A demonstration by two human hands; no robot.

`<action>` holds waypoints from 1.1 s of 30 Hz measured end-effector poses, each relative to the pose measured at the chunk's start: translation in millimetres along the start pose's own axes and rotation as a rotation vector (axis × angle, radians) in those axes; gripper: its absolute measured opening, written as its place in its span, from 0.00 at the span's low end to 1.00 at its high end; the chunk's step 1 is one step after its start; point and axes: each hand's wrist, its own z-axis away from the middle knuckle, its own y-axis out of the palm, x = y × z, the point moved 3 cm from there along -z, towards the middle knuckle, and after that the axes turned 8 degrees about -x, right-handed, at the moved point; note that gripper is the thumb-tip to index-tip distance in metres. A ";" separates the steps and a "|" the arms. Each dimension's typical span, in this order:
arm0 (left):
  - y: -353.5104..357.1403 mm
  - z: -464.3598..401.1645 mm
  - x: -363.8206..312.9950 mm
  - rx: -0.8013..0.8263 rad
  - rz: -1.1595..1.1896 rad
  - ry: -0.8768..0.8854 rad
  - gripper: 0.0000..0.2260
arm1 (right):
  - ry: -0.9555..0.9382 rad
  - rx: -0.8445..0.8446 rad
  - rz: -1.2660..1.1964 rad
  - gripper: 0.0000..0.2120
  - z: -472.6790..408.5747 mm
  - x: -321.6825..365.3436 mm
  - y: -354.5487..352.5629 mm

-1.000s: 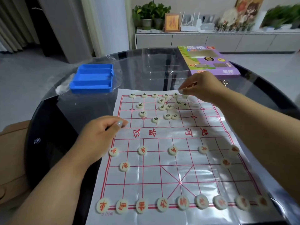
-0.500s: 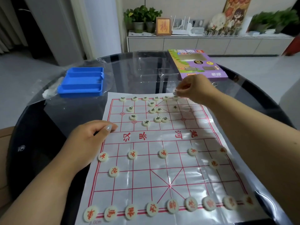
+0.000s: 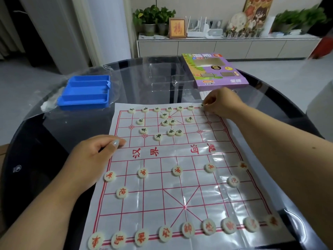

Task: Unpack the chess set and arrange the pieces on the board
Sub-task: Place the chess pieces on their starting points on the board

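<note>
A paper Chinese chess board [image 3: 180,154] with red lines lies on a dark round table [image 3: 36,141]. Red-lettered round pieces [image 3: 188,230] stand in order along the near rows. Green-lettered pieces [image 3: 169,109] line part of the far row, and several more [image 3: 171,132] lie loose near the far middle. My right hand [image 3: 222,102] pinches a small green-lettered piece [image 3: 202,105] at the far right of the back row. My left hand [image 3: 93,156] rests on the board's left edge with its fingers curled and nothing visible in it.
A blue plastic tray [image 3: 84,92] sits on clear wrapping at the far left. The purple game box [image 3: 214,69] and a clear plastic insert [image 3: 162,78] lie beyond the board. A low cabinet with plants stands behind the table.
My right hand has moved rightward along the far row with a piece pinched in its fingers. My left hand has stayed at the board's left edge.
</note>
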 end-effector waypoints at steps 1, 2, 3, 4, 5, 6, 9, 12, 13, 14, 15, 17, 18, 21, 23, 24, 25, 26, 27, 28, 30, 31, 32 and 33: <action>0.1 -0.3 0.1 0.000 -0.001 0.003 0.08 | -0.001 0.002 0.013 0.07 -0.1 0.3 1.0; -0.3 -0.5 0.9 0.000 0.002 0.003 0.08 | 0.001 0.006 0.020 0.07 -0.5 0.6 2.1; -0.5 -0.9 1.5 0.001 0.006 0.001 0.08 | 0.003 0.010 0.023 0.07 -0.8 0.5 2.4; -0.7 -1.2 2.1 0.006 0.008 -0.001 0.08 | 0.000 0.013 0.027 0.08 -0.7 0.6 2.3; -0.9 -1.2 2.5 0.011 0.008 0.000 0.08 | -0.009 0.016 0.030 0.09 -0.4 1.2 1.9; -0.9 -1.3 2.6 0.015 0.009 0.003 0.08 | -0.022 0.014 0.029 0.11 0.0 1.7 1.1; -0.8 -1.7 2.3 0.005 0.013 0.012 0.08 | -0.046 -0.020 -0.029 0.15 2.5 5.2 -1.7; -0.5 -1.6 1.9 -0.006 0.003 0.024 0.08 | -0.106 -0.085 -0.089 0.14 10.4 18.2 -4.6; -0.7 -1.5 2.1 -0.004 0.002 0.023 0.08 | -0.131 -0.091 -0.114 0.12 13.8 24.6 -5.1; -1.0 -1.3 2.5 -0.003 0.001 0.023 0.08 | -0.155 -0.079 -0.143 0.11 17.8 31.9 -4.7; -1.2 -1.3 2.8 -0.002 0.000 0.024 0.08 | -0.178 -0.052 -0.169 0.10 22.1 39.5 -3.3; -1.5 -1.4 2.9 -0.002 0.004 0.022 0.08 | -0.222 0.020 -0.194 0.09 30.6 55.3 1.7; -1.4 -1.3 2.8 -0.001 0.011 0.020 0.08 | -0.243 0.057 -0.196 0.09 34.5 62.7 5.2; -0.8 -1.4 2.5 -0.002 0.021 0.019 0.08 | -0.287 0.132 -0.156 0.10 41.8 78.6 16.0; -0.7 -1.4 2.7 -0.005 0.025 0.013 0.08 | -0.296 0.149 -0.116 0.12 43.9 84.2 21.6; -0.7 -1.4 2.9 -0.005 0.026 0.012 0.09 | -0.293 0.152 -0.099 0.12 44.4 85.9 24.0; -0.8 -1.4 3.0 -0.004 0.028 0.011 0.09 | -0.285 0.154 -0.088 0.13 45.1 87.2 26.0; -0.8 -1.4 2.9 -0.003 0.031 0.011 0.09 | -0.274 0.157 -0.084 0.13 45.5 88.3 27.8; -0.9 -1.1 2.7 0.000 0.034 0.011 0.08 | -0.262 0.161 -0.088 0.13 46.0 89.0 29.6; -0.9 -1.0 2.6 0.003 0.037 0.012 0.08 | -0.251 0.163 -0.095 0.13 46.2 89.7 31.3; -0.9 -0.9 2.7 0.006 0.043 0.013 0.08 | -0.240 0.154 -0.107 0.13 46.3 90.6 34.2; -1.0 -0.8 2.9 0.006 0.044 0.012 0.08 | -0.240 0.148 -0.112 0.13 46.6 91.3 35.3; -1.0 -0.8 3.0 0.007 0.043 0.011 0.08 | -0.246 0.141 -0.115 0.12 47.4 92.1 35.9; -0.9 -0.9 3.1 0.007 0.040 0.010 0.08 | -0.260 0.128 -0.118 0.12 48.4 93.0 35.9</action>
